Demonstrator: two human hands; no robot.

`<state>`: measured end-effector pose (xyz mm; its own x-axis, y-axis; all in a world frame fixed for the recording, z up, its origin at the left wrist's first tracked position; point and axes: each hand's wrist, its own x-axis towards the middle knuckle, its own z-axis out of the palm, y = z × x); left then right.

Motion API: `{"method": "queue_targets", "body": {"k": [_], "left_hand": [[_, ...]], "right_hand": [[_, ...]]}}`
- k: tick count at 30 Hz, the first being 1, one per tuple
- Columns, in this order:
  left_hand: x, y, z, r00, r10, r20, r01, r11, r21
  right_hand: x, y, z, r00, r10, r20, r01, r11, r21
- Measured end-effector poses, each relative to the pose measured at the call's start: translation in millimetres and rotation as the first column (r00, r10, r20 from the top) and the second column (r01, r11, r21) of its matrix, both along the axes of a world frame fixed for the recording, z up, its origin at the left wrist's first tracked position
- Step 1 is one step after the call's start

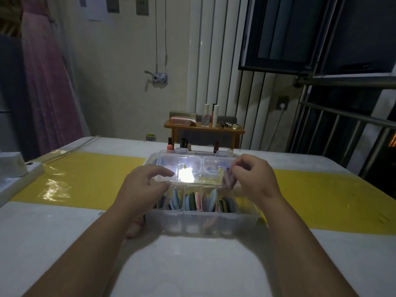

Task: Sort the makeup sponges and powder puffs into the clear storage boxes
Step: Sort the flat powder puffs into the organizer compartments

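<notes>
A clear storage box [201,221] with several compartments stands on the table in front of me. Round puffs [192,201] in blue, green, pink and grey stand on edge inside it. Its clear lid [192,166] is tilted over the back half and glares with light. My left hand [143,185] pinches the lid's front left edge between thumb and index finger. My right hand [255,179] holds a mauve puff [227,180] at the lid's right end, above the right compartments. A pink sponge [134,229] lies on the table, partly hidden under my left forearm.
A yellow strip [85,179] crosses the white table. Lipsticks [183,143] stand just behind the box. A small wooden shelf [203,128] with bottles sits at the back edge. A white block [12,166] lies at the far left. Metal railings [342,125] stand to the right.
</notes>
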<state>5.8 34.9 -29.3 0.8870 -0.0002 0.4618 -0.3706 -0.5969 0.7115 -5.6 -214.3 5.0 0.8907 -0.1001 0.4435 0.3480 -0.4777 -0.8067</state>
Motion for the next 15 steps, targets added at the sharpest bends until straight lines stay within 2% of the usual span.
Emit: {"method": "queue_targets", "body": {"k": [4,9,15], "left_hand": [[4.2,3.4,-2.2,0.998,0.065,0.003,-0.064,0.993,-0.098],[7.1,6.5,-2.2,0.996,0.089,-0.007,-0.089,0.979,-0.183],[8.4,8.6,-2.7,0.996,0.086,0.012,-0.081,0.971,-0.224]], "right_hand": [[2.8,-4.8,-2.0,0.995,-0.098,-0.005,0.098,0.995,0.035],[2.5,-6.8,-3.5,0.977,-0.206,-0.05,0.201,0.975,-0.094],[1.8,-8.5,-6.4,0.964,-0.221,-0.149,0.187,0.958,-0.216]]}}
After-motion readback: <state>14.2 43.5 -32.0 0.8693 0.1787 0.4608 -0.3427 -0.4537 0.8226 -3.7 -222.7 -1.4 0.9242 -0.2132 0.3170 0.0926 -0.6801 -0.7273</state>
